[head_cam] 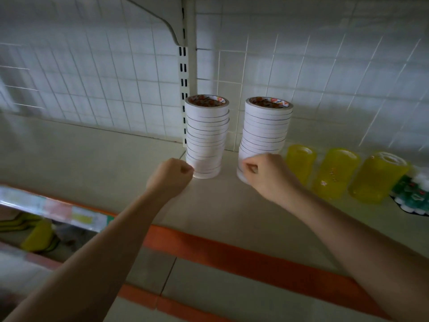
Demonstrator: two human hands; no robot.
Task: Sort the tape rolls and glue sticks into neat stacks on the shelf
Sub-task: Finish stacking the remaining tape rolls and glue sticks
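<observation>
Two tall stacks of white tape rolls stand side by side on the beige shelf [97, 159], against the wire grid back. My left hand [170, 176] is curled into a fist, its knuckles against the lower left of the left stack [206, 135]. In front of the base of the right stack [265, 126], my right hand [262, 171] is also curled and hides the lowest rolls. Neither hand visibly holds anything. Both stacks lean slightly and their rolls are a little offset. No glue sticks are in view.
Three yellow tape packs [339, 173] lie on their sides to the right of the stacks, with a green and white pack [411, 196] beyond them. A slotted upright post [185, 73] rises behind the left stack. The shelf's orange front edge [232, 252] runs below my arms.
</observation>
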